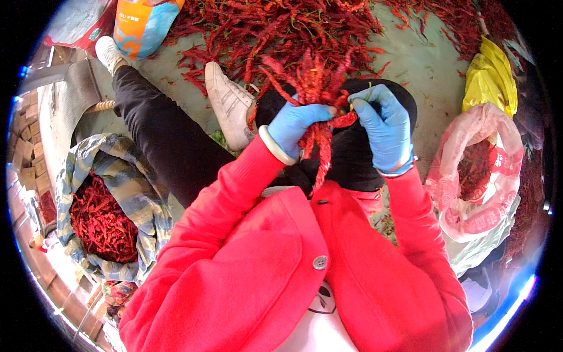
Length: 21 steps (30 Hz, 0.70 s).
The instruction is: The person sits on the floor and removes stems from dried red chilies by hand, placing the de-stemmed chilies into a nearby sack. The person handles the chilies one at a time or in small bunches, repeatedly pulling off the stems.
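My left hand [295,127], in a blue glove, is closed around a bunch of dried red chilli peppers [314,83]. The chillies fan out above the fist, and several hang below it. Just to the right, my right hand [383,127], also gloved in blue, pinches a greenish chilli stem [368,91] between thumb and forefinger. One curved red chilli [343,120] sticks out of the bunch toward the right fingertips; whether it joins that stem I cannot tell. Both hands are held above my lap, over black trousers [356,145].
A large heap of red chillies [272,31] covers the floor ahead. At left stands a striped woven sack [127,176] holding chillies [103,220]. To the right are a pinkish plastic sack [453,132] and a yellow bag [490,79]. An orange-and-blue bag [147,26] stands beyond my left foot.
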Each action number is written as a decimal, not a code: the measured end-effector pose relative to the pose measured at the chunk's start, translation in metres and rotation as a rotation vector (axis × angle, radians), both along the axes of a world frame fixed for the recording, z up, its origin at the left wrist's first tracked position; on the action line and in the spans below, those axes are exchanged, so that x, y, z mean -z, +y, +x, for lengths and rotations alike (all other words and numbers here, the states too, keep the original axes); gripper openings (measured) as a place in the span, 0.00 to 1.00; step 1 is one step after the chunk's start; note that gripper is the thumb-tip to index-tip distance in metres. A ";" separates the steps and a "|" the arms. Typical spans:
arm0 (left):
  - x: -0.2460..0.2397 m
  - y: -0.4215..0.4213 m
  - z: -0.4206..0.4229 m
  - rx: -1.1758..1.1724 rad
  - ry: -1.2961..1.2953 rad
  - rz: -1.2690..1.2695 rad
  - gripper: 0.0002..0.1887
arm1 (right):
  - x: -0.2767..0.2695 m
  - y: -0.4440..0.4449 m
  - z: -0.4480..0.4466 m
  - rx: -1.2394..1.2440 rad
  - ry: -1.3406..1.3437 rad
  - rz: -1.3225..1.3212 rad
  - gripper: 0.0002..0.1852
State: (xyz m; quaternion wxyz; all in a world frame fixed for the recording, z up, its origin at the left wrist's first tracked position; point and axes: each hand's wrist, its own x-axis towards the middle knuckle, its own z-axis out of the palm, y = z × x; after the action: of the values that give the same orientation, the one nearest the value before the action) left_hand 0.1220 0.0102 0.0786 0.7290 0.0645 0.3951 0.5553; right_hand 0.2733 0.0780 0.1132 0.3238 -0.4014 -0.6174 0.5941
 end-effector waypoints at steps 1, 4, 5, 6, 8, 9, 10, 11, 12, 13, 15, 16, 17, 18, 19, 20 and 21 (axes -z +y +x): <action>-0.003 0.000 0.004 -0.011 0.021 -0.003 0.16 | 0.005 -0.003 -0.006 0.049 0.004 0.067 0.03; -0.004 -0.001 0.006 -0.037 0.031 0.026 0.17 | 0.023 -0.010 -0.013 0.142 -0.054 0.282 0.04; -0.005 -0.002 0.006 -0.028 0.044 0.033 0.17 | 0.026 -0.012 -0.015 0.158 -0.088 0.401 0.05; -0.005 -0.002 0.006 -0.025 0.058 0.058 0.18 | 0.020 -0.014 -0.018 0.160 -0.102 0.469 0.06; -0.004 -0.002 0.006 -0.019 0.086 0.107 0.19 | 0.028 -0.018 -0.020 0.208 -0.026 0.315 0.06; -0.003 -0.002 0.006 -0.013 0.106 0.134 0.19 | 0.031 -0.020 -0.022 0.235 0.017 0.239 0.06; 0.001 -0.001 0.009 -0.029 0.165 0.159 0.18 | 0.026 -0.024 -0.025 0.267 0.140 -0.003 0.05; 0.000 -0.001 0.009 -0.035 0.195 0.169 0.18 | 0.025 -0.023 -0.024 0.267 0.166 -0.118 0.04; -0.002 -0.001 0.009 -0.042 0.221 0.179 0.18 | 0.024 -0.021 -0.021 0.266 0.187 -0.234 0.04; -0.003 -0.001 0.009 -0.050 0.247 0.188 0.18 | 0.024 -0.019 -0.018 0.265 0.209 -0.350 0.04; 0.006 -0.002 0.003 -0.015 0.479 0.247 0.20 | 0.026 -0.017 -0.015 0.234 0.409 -0.558 0.02; 0.010 -0.003 0.000 0.000 0.597 0.276 0.21 | 0.024 -0.014 -0.014 0.208 0.522 -0.644 0.01; 0.012 -0.005 -0.002 -0.031 0.478 0.245 0.21 | 0.021 -0.011 -0.014 0.177 0.633 -0.730 0.01; 0.012 -0.009 -0.005 -0.070 0.361 0.208 0.21 | 0.016 -0.008 -0.015 0.130 0.654 -0.781 0.01; 0.008 -0.014 -0.017 -0.117 0.262 0.176 0.21 | 0.016 -0.003 -0.015 -0.047 0.742 -0.762 0.03; 0.003 -0.018 -0.024 -0.142 0.337 0.183 0.14 | 0.012 0.000 -0.011 -0.167 0.768 -0.764 0.04; -0.006 -0.024 -0.040 -0.242 0.283 0.168 0.14 | 0.001 -0.004 -0.008 -0.022 0.559 -0.764 0.08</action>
State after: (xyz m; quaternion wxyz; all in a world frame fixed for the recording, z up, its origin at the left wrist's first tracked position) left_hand 0.0818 -0.0141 0.0846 0.5861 0.1546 0.4510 0.6551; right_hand 0.2653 0.0743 0.1118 0.3004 -0.3097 -0.2480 0.8674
